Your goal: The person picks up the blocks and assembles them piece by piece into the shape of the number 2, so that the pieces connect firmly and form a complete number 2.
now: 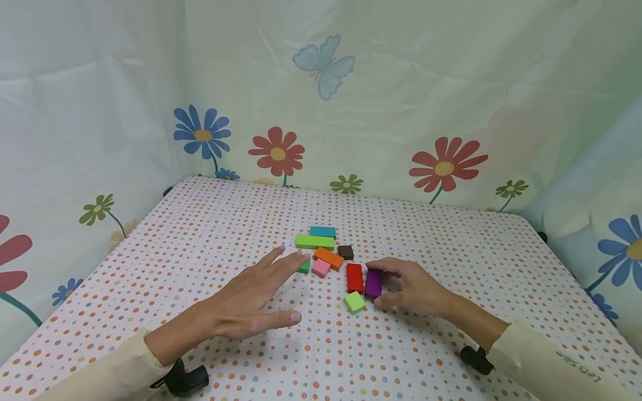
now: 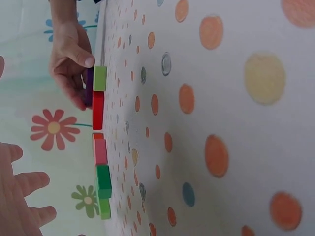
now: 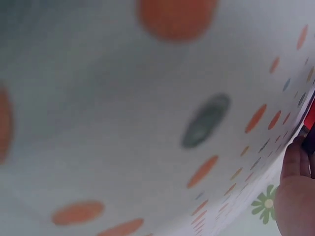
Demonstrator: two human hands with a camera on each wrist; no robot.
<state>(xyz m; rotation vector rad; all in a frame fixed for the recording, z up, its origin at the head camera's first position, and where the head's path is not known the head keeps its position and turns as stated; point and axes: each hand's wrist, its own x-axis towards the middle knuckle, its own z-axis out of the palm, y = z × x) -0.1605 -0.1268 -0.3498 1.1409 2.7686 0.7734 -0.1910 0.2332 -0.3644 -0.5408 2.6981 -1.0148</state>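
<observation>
My right hand point(image 1: 415, 287) pinches a purple block point(image 1: 373, 283) lengthwise, thumb at its near end and fingers at its far end. Just left of it lies a red block point(image 1: 354, 278), and a small light green block point(image 1: 354, 302) sits at the red one's near end. Over the table my left hand point(image 1: 251, 298) hovers with fingers straight and thumb spread, holding nothing. Its fingertips overlap a green block point(image 1: 304, 267) in the head view, partly hiding it. In the left wrist view, the purple block point(image 2: 89, 87) shows between the right thumb and fingers.
Beyond the hands lie a pink block point(image 1: 321, 268), an orange block point(image 1: 329, 258), a dark brown block point(image 1: 345, 252), a long lime block point(image 1: 315, 243) and a blue block point(image 1: 323, 231). A dotted cloth point(image 1: 241, 223) covers the table; a flowered curtain point(image 1: 381, 111) surrounds it.
</observation>
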